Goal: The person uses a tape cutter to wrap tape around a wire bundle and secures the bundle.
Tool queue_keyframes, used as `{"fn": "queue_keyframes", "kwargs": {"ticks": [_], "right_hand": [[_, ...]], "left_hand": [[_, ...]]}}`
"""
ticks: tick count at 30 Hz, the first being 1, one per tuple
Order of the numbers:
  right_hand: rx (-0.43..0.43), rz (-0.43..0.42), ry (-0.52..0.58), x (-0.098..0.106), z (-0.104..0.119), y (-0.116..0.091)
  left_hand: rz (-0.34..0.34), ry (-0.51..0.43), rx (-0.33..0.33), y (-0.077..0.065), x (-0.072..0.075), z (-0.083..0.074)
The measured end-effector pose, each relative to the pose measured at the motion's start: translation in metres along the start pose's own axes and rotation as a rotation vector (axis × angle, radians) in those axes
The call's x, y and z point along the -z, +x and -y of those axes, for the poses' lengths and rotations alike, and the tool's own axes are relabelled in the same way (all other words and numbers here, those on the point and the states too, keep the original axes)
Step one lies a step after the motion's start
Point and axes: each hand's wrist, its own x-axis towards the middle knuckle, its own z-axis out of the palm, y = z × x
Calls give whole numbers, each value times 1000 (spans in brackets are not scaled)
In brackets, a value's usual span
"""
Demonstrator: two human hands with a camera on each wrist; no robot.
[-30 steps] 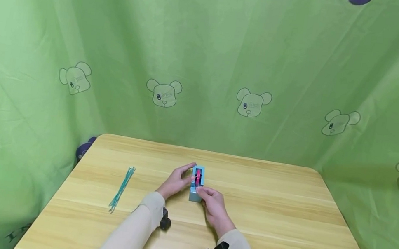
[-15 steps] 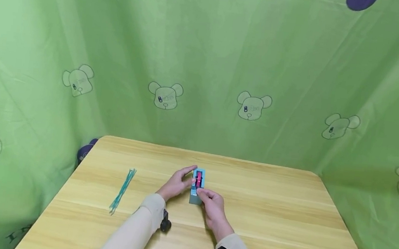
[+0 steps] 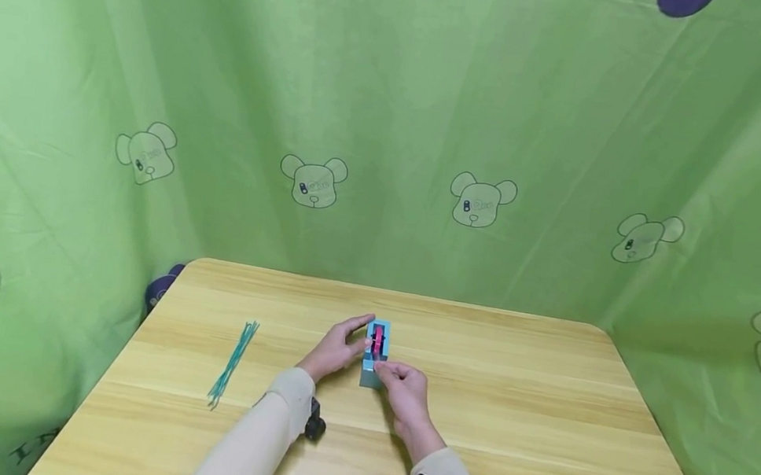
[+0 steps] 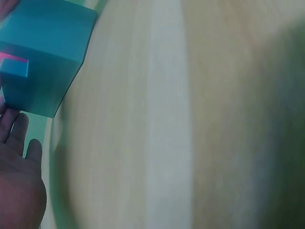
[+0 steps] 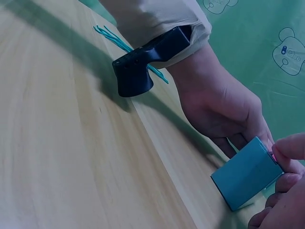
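A light blue tape dispenser (image 3: 370,377) with a pink-cored tape roll (image 3: 378,339) stands on the table before me. Along its left side lies my left hand (image 3: 335,348), the index finger reaching to the far corner and the thumb by the roll; it holds the dispenser steady. At the near end, my right hand (image 3: 408,396) pinches the tape end between thumb and forefinger; the tape itself is barely visible. From the right wrist view, the dispenser's plain blue wall (image 5: 245,175) hides some left fingers. Only part of the left hand (image 4: 20,186) shows in the left wrist view.
Several thin teal twisted-looking strips (image 3: 232,364) lie in a loose bundle on the left of the wooden table (image 3: 544,416). A green curtain (image 3: 398,97) with bear faces hangs around the back and sides. Black wrist cameras sit on both sleeves.
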Motion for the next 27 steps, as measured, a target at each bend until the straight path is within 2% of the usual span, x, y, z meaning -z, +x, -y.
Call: {"fn": "queue_keyframes", "kwargs": {"ticks": [15, 27], "right_hand": [[-42, -61, -5, -3, 0, -15], [-61, -86, 33, -9, -1, -27]], "left_hand": [[16, 65, 29, -1, -1, -2], [10, 34, -3, 1, 2, -4]]}}
